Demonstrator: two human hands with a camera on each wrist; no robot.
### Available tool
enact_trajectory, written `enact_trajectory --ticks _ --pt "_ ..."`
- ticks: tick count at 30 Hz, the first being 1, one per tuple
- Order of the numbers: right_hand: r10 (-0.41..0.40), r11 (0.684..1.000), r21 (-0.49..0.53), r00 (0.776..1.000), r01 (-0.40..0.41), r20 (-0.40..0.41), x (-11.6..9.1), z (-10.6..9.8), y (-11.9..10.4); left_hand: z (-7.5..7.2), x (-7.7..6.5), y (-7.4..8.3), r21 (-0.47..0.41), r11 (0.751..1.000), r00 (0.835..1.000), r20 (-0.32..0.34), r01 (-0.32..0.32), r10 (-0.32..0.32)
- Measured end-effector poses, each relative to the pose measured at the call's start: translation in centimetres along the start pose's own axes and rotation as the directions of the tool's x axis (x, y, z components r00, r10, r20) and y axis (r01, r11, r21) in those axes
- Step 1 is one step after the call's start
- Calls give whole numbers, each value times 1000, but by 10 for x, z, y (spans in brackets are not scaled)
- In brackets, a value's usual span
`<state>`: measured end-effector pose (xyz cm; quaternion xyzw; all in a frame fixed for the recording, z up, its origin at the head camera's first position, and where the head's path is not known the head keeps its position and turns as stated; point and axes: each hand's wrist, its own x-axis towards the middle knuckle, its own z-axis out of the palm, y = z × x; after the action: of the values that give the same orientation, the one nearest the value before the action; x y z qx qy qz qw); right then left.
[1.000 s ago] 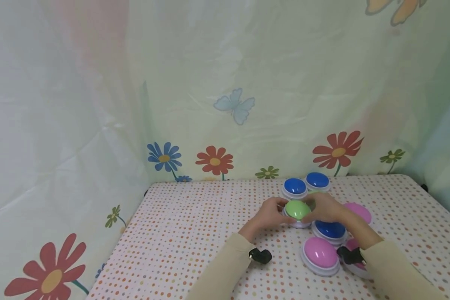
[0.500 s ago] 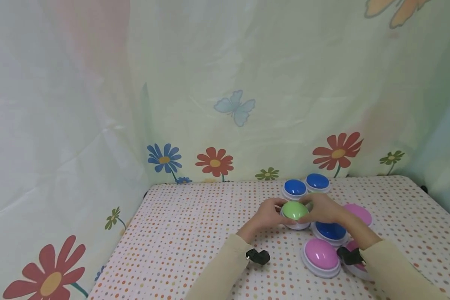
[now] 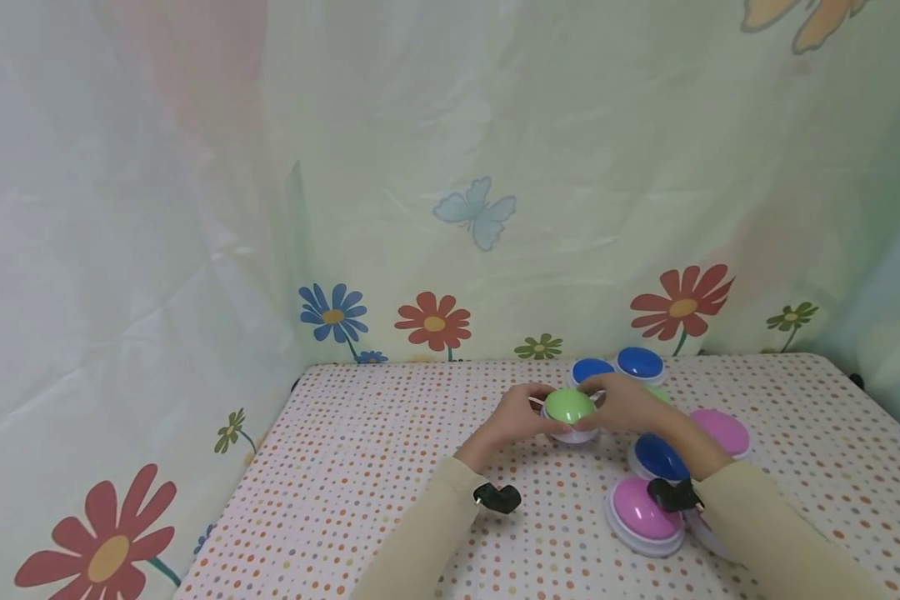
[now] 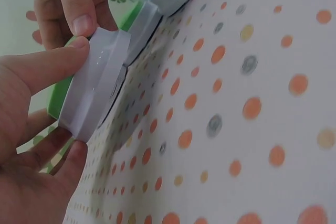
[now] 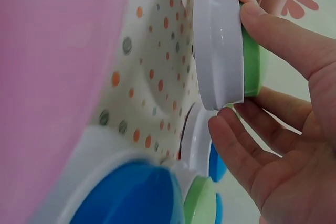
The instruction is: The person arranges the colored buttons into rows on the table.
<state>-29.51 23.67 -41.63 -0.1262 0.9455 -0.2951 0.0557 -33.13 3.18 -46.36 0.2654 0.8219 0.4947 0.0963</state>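
A push button with a green dome (image 3: 570, 405) and a white base is held between both hands, a little above the table. My left hand (image 3: 512, 414) grips its left side, the thumb along the near edge of the white base (image 4: 100, 77). On the other side my right hand (image 3: 628, 403) grips the rim, thumb in front and fingers curled behind. The two thumb tips nearly meet in the left wrist view. Just behind stands a blue button (image 3: 592, 370), and a second blue one (image 3: 640, 362) sits beside it. Another green button (image 3: 656, 392) is partly hidden by my right hand.
Under my right forearm are a blue button (image 3: 658, 457) and a pink button (image 3: 647, 508), with one more pink button (image 3: 722, 432) to the right. Another button is mostly hidden by the sleeve. The dotted table (image 3: 390, 467) meets a flowered curtain (image 3: 375, 217) at the back.
Both hands have carried the green button to the left and slightly away from me, off the blue and pink group. The other buttons stay where they were.
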Motion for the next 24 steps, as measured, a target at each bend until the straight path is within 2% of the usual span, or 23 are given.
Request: enact_trajectory --ticks 4,9,12,17,24 --pt "-13 999 47 1000 13 -15 8 3 -3 -7 1 -2 4 1000 1000 -3 2 -2" --pt "-44 993 105 999 45 -7 19 8 -7 -15 3 -11 12 999 999 -25 38 -37" --pt "-58 994 91 998 59 -7 27 12 -10 -21 3 -17 31 998 998 -35 56 -55" --pt "-25 997 73 999 27 -28 41 18 -9 -31 8 -18 49 997 998 -31 56 -55" --pt "-40 996 78 998 43 -41 54 17 -10 -45 17 -16 91 995 999 8 50 -51"
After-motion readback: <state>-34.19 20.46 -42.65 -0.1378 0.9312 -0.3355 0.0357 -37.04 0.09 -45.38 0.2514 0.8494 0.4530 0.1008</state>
